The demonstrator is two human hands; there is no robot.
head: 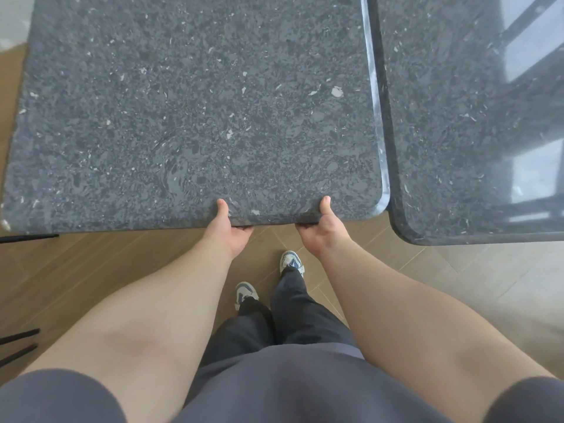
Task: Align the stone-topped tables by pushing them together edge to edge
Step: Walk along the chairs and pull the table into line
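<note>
Grey stone with white flecks fills most of what I see. It is the top of the left table [195, 111], and its far side and left side run out of the picture. I see both hands on its near edge. My left hand [229, 230] grips the edge with the thumb lying on top of the stone, and the fingers curl under the slab where I cannot see them. My right hand [320, 230] holds the same edge closer to the round corner, thumb on top too, with its fingers hidden below. The right table [464, 123] sits just beside the left one, and its right side and far end are cut off. The two long edges run side by side with only a thin dark line between them. I cannot tell if they touch all the way along. The near edge of the right table sticks out more toward me than the near edge of the left table, so the near corners do not line up. Bright light shines on the right table and makes its far part hard to make out. Below the tables I see a wood floor [100, 264], dark trousers and two white and blue shoes [291, 261]. Thin black bars [21, 335] poke in at the left edge, and I cannot tell what they are.
</note>
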